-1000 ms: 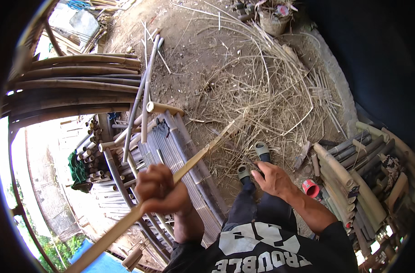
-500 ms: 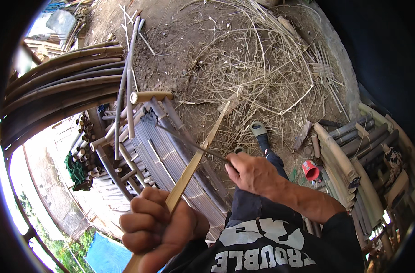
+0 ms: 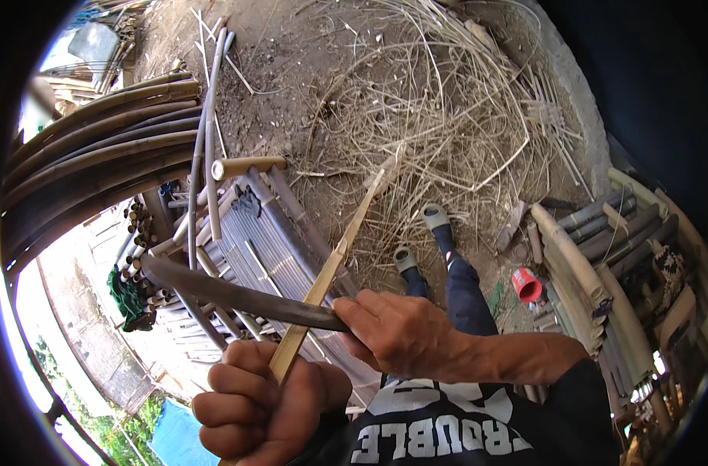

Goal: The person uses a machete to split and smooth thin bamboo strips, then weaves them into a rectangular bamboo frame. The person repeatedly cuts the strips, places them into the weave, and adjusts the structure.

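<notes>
Through clenched left fingers [image 3: 237, 404], a bamboo strip [image 3: 332, 268] slants up-right; right fingers [image 3: 367, 317] grip a knife [image 3: 245, 300] pointing left.

My site has a dirt floor [image 3: 264, 116]. Loose fibre litter [image 3: 416, 116] covers its middle, ahead of me. A pale curb [image 3: 577, 93] bounds the floor at right; a dark surface [image 3: 641, 78], material unclear, lies beyond. At my left: long stacked poles [image 3: 97, 144] and a slatted table [image 3: 274, 250]. At my right: piled bamboo [image 3: 567, 252], a red container [image 3: 527, 286] just beside. Daylight enters from the left, where a blue tarp [image 3: 181, 431] and greenery [image 3: 128, 439] show.
</notes>
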A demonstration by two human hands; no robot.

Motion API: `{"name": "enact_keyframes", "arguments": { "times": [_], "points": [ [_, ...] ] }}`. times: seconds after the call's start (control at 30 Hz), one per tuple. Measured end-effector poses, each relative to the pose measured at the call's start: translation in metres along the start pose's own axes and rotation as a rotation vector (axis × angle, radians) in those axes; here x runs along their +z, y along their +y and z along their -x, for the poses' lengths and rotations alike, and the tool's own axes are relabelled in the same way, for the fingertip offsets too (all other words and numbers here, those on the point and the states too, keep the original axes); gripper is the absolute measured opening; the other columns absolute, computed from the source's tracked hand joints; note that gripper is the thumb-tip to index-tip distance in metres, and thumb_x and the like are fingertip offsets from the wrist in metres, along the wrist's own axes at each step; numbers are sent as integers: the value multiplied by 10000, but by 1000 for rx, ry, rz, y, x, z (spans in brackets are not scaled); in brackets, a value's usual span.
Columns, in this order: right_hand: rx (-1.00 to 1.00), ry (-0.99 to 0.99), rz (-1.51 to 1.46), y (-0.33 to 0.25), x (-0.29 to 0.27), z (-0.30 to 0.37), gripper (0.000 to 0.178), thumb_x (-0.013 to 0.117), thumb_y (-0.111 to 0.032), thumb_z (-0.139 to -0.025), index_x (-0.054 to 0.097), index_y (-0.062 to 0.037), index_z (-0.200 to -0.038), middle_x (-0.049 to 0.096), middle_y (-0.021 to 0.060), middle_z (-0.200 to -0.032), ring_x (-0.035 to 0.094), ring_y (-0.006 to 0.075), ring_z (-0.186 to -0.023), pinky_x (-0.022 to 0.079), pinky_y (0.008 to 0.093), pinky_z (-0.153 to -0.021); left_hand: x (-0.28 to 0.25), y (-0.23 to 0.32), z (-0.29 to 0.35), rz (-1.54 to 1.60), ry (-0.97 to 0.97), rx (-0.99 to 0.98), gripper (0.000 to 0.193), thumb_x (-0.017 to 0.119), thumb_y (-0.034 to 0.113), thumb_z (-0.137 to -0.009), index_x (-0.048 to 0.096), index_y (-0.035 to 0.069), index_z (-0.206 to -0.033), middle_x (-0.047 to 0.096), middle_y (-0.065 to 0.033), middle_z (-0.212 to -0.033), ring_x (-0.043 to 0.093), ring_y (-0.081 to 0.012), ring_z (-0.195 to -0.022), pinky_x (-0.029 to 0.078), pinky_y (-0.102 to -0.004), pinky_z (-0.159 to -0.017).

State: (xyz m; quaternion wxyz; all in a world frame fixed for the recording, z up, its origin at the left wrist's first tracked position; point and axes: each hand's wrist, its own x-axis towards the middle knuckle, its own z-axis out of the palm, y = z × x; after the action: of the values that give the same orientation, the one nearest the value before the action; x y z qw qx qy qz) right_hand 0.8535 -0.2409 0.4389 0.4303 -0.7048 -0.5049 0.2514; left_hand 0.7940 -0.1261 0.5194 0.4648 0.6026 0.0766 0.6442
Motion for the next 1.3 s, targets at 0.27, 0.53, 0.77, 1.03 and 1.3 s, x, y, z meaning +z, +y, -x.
{"name": "enact_keyframes", "arguments": {
  "times": [0.27, 0.53, 0.77, 1.03, 1.3],
  "points": [
    [330, -112, 189, 127, 34, 27, 209, 589, -202, -919, 517, -18, -852, 614, 177, -729, 641, 360, -625, 515, 445, -510, -15, -7, -10, 10, 19, -7, 606, 413, 668, -941, 258, 156, -656, 250, 27, -630, 229, -97, -528, 178, -264, -479],
    [470, -246, 304, 316, 99, 35, 289, 529, -290, -967, 527, -35, -828, 557, 61, -639, 555, 180, -517, 471, 337, -434, -63, -134, 61, -264, -111, -151, 589, 431, 652, -943, 296, 135, -696, 299, 3, -658, 299, -90, -529, 212, -222, -455],
    [52, -4, 1, 367, 188, -12, 219, 584, -241, -935, 532, -60, -824, 544, 70, -648, 544, 194, -475, 491, 348, -410, -100, -218, 135, -160, -104, -161, 569, 501, 579, -938, 266, 156, -638, 274, 20, -628, 265, -86, -512, 191, -237, -478],
    [189, -203, -46, 406, 227, -17, 145, 633, -177, -889, 621, -32, -896, 587, 88, -682, 598, 239, -534, 492, 341, -458, -112, -223, 134, -55, -119, -194, 567, 347, 685, -946, 366, 191, -668, 275, 48, -659, 272, -115, -564, 261, -272, -525],
    [159, -190, 106, 424, 242, -12, 189, 580, -233, -949, 546, -69, -862, 491, 38, -628, 521, 164, -462, 477, 311, -391, -120, -227, 131, -111, 11, -139, 499, 445, 628, -944, 348, 227, -663, 262, 82, -628, 234, -81, -502, 215, -234, -475]
  ]
}}
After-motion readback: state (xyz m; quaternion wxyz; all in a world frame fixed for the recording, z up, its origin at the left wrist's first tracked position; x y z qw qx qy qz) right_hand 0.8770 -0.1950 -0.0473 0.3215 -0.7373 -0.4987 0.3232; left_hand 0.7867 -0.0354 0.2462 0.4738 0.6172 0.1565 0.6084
